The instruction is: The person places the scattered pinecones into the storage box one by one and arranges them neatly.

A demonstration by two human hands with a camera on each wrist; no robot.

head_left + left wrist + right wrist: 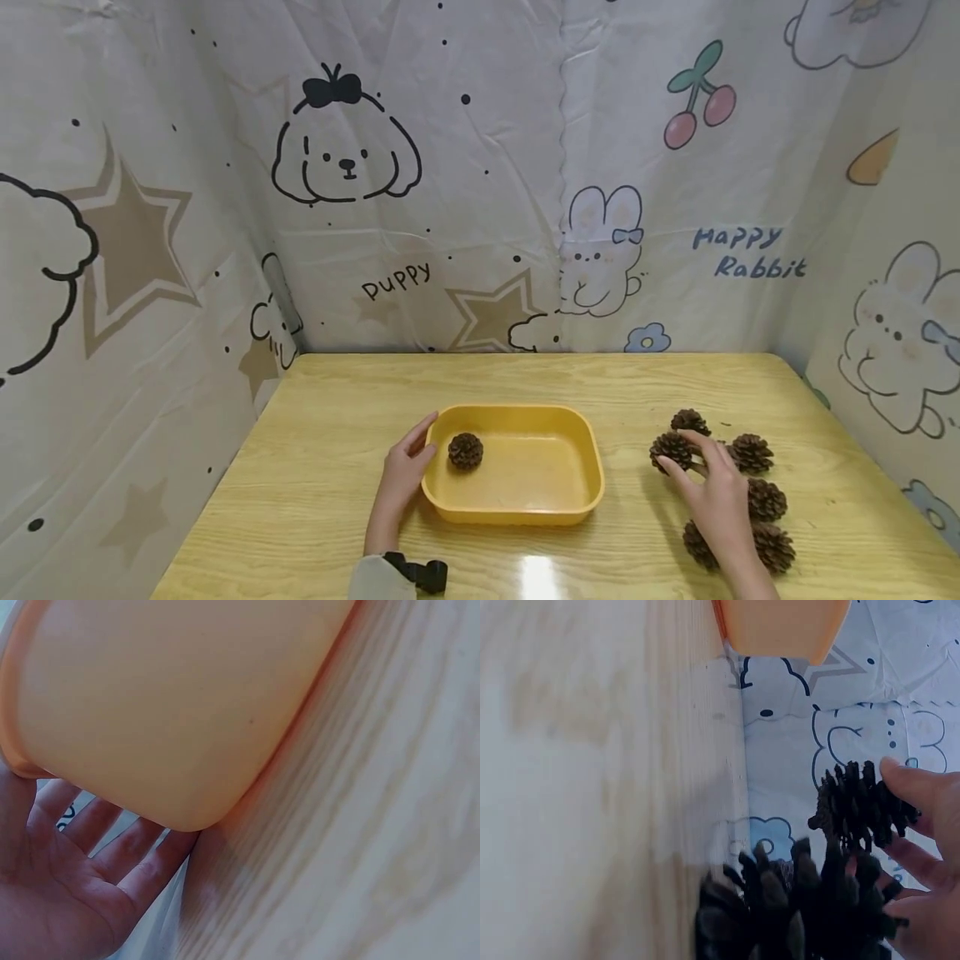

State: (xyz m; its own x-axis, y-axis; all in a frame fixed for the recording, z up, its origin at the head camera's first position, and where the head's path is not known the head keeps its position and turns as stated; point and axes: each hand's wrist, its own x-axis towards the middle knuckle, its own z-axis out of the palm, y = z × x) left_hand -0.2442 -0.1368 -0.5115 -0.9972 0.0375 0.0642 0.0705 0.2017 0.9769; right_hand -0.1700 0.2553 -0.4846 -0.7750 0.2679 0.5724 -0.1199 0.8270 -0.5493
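Observation:
My right hand (716, 492) pinches a brown pinecone (671, 452) between thumb and fingers. In the right wrist view that held pinecone (862, 806) shows above the table edge line, with a nearer pinecone (795, 915) large in front. Several other pinecones (767, 500) lie around and partly beneath this hand. A yellow plastic basin (525, 515) stands at the middle of the table, with one pinecone (465, 451) inside at its left end. My left hand (405, 471) rests against the basin's left side, thumb at the rim and fingers stretched along the outer wall (150, 750).
The wood-grain table (337, 392) backs onto a printed cloth (465, 167) that hangs behind and on both sides. A strip of tabletop separates the basin from the pinecones. A black strap device (420, 573) sits on my left wrist.

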